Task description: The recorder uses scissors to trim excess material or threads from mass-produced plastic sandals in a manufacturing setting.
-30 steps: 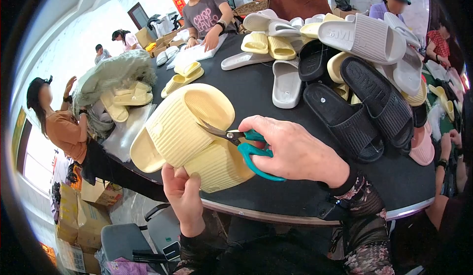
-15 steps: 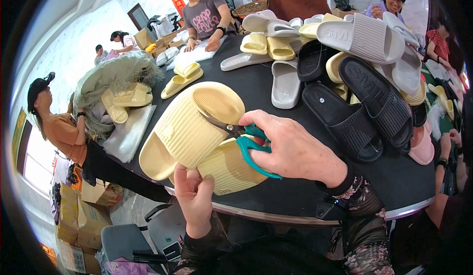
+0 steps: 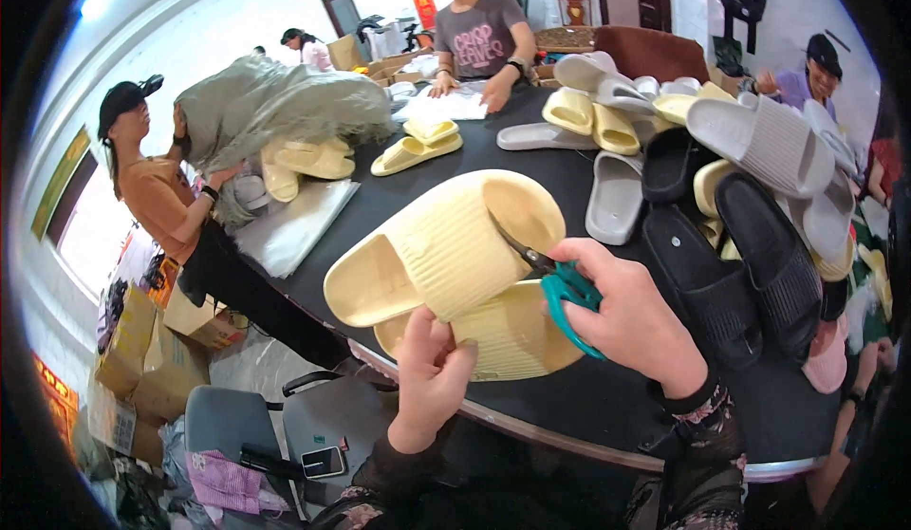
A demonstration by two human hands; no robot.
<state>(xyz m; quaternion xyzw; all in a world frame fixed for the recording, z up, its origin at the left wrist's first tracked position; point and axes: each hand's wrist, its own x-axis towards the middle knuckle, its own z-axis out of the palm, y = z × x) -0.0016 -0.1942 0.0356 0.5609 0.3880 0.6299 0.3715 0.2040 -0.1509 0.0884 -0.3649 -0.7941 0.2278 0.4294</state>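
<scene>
My left hand (image 3: 429, 378) grips the near edge of a pale yellow slipper (image 3: 446, 245), holding it tilted over the black table (image 3: 607, 397). A second yellow slipper (image 3: 512, 335) lies under it, sole up. My right hand (image 3: 631, 321) holds teal-handled scissors (image 3: 560, 283), their blades pointing into the upper slipper's strap edge.
A heap of black, grey, white and yellow slippers (image 3: 731, 188) fills the table's right and far side. A person in an orange top (image 3: 171, 207) on the left holds a grey bag (image 3: 275, 108) of yellow slippers. Another person (image 3: 479, 32) sits at the far side. Chairs (image 3: 285, 426) and boxes stand below left.
My left hand has turned the upper slipper further upright and shifted its grip along the edge. My right hand with the scissors stays at the strap.
</scene>
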